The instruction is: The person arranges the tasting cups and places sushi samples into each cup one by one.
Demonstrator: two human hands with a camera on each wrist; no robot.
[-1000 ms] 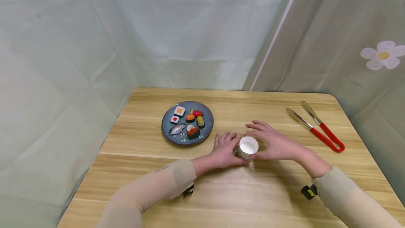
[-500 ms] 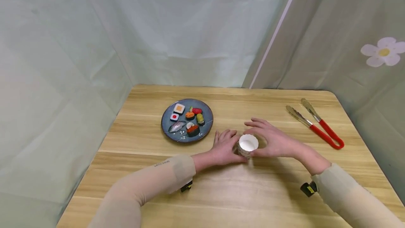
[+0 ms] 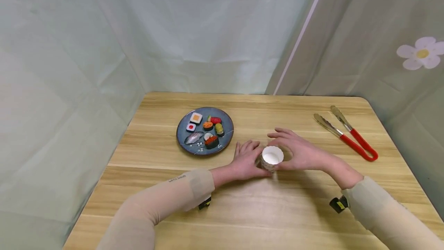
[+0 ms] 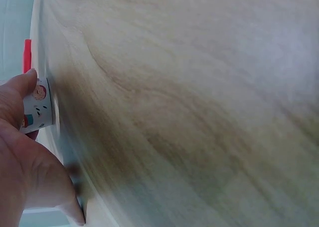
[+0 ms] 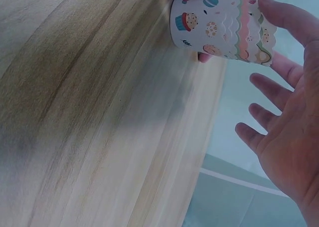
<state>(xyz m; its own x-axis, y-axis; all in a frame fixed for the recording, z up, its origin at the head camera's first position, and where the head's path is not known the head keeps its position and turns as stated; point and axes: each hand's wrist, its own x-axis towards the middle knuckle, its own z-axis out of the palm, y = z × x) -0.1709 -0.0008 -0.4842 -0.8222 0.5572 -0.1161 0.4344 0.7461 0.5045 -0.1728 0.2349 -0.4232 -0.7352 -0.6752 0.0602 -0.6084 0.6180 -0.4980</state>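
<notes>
A stack of paper baking cups [image 3: 272, 156] stands upright on the wooden table, white inside with a scalloped rim. In the right wrist view the cups [image 5: 217, 27] show cupcake prints and several wavy edges near the top, as if nested. My left hand [image 3: 247, 164] holds the lower part, thumb on the near side and fingers behind. My right hand [image 3: 302, 152] has thumb and index finger at the upper rim, with its other fingers spread clear of the cups. In the left wrist view my left hand [image 4: 30, 162] partly hides the cups.
Left of the hands lies a round blue plate [image 3: 184, 142] with several sushi pieces [image 3: 211, 142]. Tongs [image 3: 350, 142] with red handles lie spread at the right. Pale curtains [image 3: 215, 34] hang beyond the table's back edge [image 3: 243, 96].
The whole head view has shifted slightly upward in the picture. Both hands keep nearly the same hold on the paper baking cups, which stay in place.
</notes>
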